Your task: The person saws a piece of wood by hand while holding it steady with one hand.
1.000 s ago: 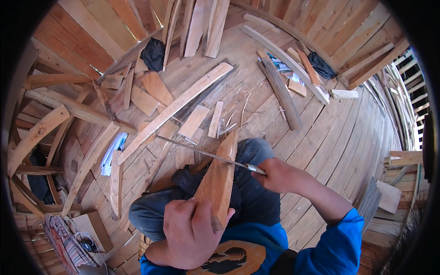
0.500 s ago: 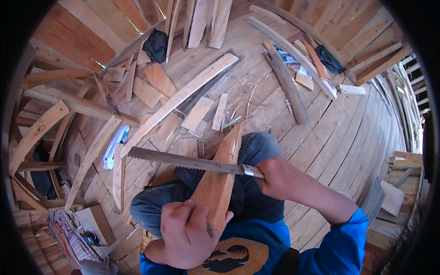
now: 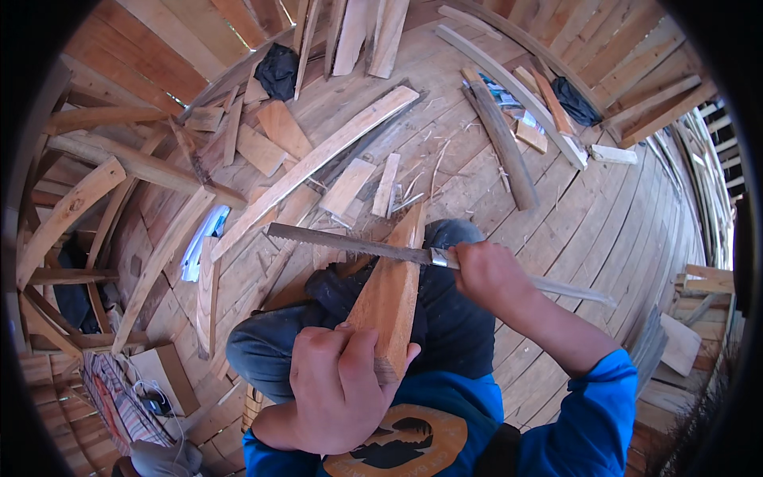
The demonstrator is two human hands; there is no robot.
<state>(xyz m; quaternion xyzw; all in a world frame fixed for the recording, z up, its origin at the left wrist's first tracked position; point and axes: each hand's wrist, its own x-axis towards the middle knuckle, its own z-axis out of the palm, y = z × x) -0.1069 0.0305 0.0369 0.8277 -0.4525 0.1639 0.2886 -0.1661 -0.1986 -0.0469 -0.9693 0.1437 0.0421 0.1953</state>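
A thick, tapered piece of wood [image 3: 384,312] slants up and away over my lap, its near end in the grip of my left hand [image 3: 334,391]. Fingers lie over its left side, and the thumb shows at the right. My right hand [image 3: 494,274] is closed round the handle of a handsaw [image 3: 350,243]. The toothed blade lies crosswise over the wood's upper part, its tip pointing left. A pale, slim length of the handle sticks out past my right hand. Whether the teeth have cut into the wood cannot be seen.
A long pale plank [image 3: 318,167] lies beyond my knees among offcuts [image 3: 347,187] and shavings on the board floor. A wooden frame [image 3: 143,179] stands at the left. A dark pole [image 3: 505,151] and a long batten [image 3: 517,95] lie far right. A cardboard box [image 3: 167,378] sits at lower left.
My right hand has drawn the saw to the right and slightly upward, so less blade reaches past the wood's left side. The wood has shifted slightly, still in my left hand.
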